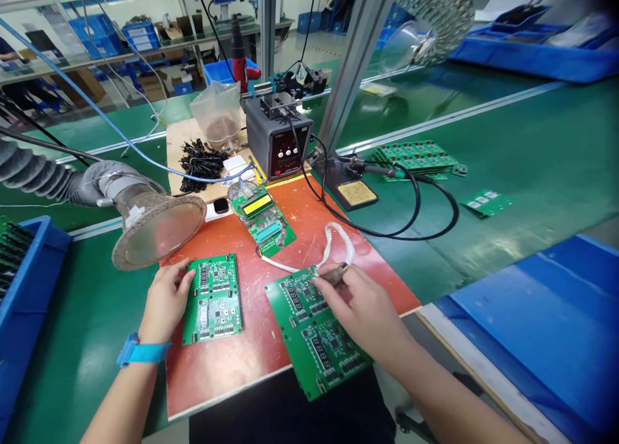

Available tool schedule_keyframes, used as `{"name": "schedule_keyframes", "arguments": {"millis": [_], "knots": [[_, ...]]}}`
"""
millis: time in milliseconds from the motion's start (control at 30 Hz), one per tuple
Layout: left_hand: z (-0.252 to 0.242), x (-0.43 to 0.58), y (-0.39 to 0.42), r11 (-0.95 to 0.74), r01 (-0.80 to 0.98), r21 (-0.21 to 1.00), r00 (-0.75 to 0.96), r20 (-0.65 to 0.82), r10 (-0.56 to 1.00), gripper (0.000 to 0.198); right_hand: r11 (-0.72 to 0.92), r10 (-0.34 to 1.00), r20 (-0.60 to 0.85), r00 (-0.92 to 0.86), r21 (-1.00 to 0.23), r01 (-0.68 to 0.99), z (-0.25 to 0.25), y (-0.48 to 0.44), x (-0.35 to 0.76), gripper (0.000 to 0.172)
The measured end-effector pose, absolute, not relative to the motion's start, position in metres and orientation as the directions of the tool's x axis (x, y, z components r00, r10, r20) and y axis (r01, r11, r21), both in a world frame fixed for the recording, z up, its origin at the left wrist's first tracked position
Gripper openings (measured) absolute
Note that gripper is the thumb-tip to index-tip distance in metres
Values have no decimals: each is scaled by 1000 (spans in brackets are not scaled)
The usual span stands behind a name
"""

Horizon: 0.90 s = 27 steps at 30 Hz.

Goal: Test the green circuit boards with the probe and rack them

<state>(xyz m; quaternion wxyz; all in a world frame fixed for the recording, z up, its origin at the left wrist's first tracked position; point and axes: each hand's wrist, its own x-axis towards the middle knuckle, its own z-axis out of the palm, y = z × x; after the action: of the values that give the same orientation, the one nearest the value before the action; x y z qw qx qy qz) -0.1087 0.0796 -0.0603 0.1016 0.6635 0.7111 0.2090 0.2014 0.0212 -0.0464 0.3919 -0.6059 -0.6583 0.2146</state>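
Observation:
My left hand (167, 296), with a blue wristband, is closed at the left edge of a green circuit board (213, 305), its thumb on the board. This board lies on the orange-red mat and carries two digit displays. In my right hand (360, 302) is a brownish cable connector (333, 274), pinched between thumb and fingers, with coloured wires at its back. Its tip is at the upper edge of a second green circuit board (309, 334), which overhangs the mat's front edge. A white sleeved cable (338, 230) loops toward a tester board (265, 220) with a yellow screen.
A fume extraction hood (159, 231) stands beyond my left hand. Behind the mat (213, 379) are a soldering station (280, 135), black cable parts (199, 164) and an iron stand (355, 193) with a looping black cord. Stacked boards (416, 157) lie right; blue bins (24, 315) flank the bench.

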Motion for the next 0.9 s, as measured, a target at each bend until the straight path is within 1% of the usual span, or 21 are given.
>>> {"name": "schedule_keyframes", "arguments": {"millis": [167, 333, 567, 900], "knots": [[-61, -109, 80, 22, 903, 429, -86, 131, 988, 49, 165, 965, 257, 55, -756, 634, -47, 23, 202, 13], [-61, -108, 79, 20, 901, 433, -83, 128, 988, 52, 195, 961, 277, 25, -735, 650, -47, 25, 200, 14], [-61, -107, 80, 15, 904, 427, -78, 132, 988, 50, 179, 974, 228, -8, -740, 649, -46, 27, 202, 11], [-61, -108, 81, 32, 895, 445, -98, 127, 987, 51, 202, 965, 261, -13, -715, 669, -47, 28, 203, 13]]}}
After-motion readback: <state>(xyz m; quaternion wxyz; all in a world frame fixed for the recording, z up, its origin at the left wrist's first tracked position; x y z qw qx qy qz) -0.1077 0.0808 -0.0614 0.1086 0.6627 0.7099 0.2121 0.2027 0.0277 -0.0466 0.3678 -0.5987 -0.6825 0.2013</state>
